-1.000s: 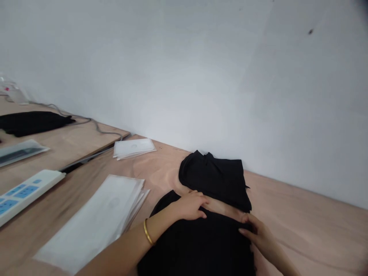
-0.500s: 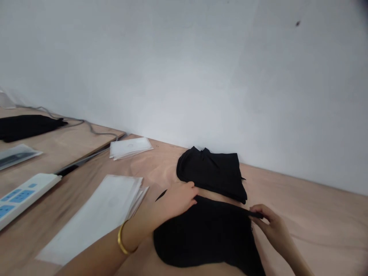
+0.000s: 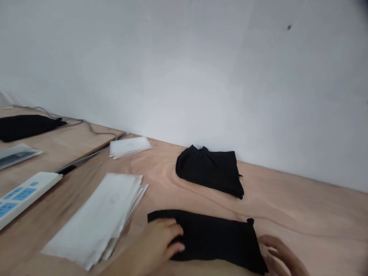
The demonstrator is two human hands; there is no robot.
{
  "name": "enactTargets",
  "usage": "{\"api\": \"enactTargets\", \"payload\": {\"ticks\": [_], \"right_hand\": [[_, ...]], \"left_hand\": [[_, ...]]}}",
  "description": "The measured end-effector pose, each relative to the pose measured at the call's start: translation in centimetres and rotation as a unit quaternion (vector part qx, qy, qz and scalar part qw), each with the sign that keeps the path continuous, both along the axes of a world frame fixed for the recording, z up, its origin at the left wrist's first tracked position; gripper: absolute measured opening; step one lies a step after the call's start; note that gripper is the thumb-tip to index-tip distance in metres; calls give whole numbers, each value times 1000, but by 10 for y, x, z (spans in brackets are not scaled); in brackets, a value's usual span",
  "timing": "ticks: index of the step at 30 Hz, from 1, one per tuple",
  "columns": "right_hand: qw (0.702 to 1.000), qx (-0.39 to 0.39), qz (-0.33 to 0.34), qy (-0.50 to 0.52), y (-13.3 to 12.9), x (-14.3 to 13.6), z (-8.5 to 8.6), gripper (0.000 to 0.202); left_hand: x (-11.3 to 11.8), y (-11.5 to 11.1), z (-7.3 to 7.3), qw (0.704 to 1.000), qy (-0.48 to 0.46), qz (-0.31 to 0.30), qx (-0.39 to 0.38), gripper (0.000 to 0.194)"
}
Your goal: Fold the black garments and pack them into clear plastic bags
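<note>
A black cloth piece (image 3: 212,239) lies flat and stretched on the wooden table (image 3: 301,207) near the front edge. My left hand (image 3: 159,239) rests on its left end, fingers curled over the fabric. At its right end, my right hand (image 3: 280,255) touches the corner; whether it pinches the cloth is unclear. A folded heap of black cloth (image 3: 208,168) sits further back, close to the wall, apart from both hands.
A stack of clear plastic bags (image 3: 100,216) lies left of the cloth, a smaller stack (image 3: 129,147) further back. A white power strip with blue sockets (image 3: 21,195), another black cloth (image 3: 25,126), a packaged item (image 3: 15,153) and a grey cable (image 3: 92,128) sit on the left table.
Both hands pulled the black cloth toward me, away from the folded heap. It now lies narrower and stretched out. The camera view shifted slightly.
</note>
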State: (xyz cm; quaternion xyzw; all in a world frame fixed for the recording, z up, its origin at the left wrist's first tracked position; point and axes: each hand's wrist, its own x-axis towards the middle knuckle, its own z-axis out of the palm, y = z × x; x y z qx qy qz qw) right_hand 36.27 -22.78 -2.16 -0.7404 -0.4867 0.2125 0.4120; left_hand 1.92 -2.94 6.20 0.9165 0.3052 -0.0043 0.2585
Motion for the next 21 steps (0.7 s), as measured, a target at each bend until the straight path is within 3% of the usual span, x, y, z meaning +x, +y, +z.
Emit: {"api": "enactTargets", "payload": {"ticks": [3,6,9,13,17,21], "right_hand": [[994,-14,-105,-11,24,6,-4,49],[995,-45,-87,-28,49,1,-5,38],[994,-30,-91,49,64,0,-3,32],[986,-4,-143,84,75,11,-5,40],[983,-14,-180,25,83,17,-1,49],[968,35,-179,-171,95,-20,12,63]], "left_hand": [[-7,29,-2,991,-30,106,70,27],[-9,55,-21,989,-47,141,-9,24],[-7,73,-37,977,-95,166,-96,22],[1,91,-42,963,-138,212,-90,22],[5,98,-38,952,-155,257,-62,28],[3,84,-34,947,-150,282,-28,34]]}}
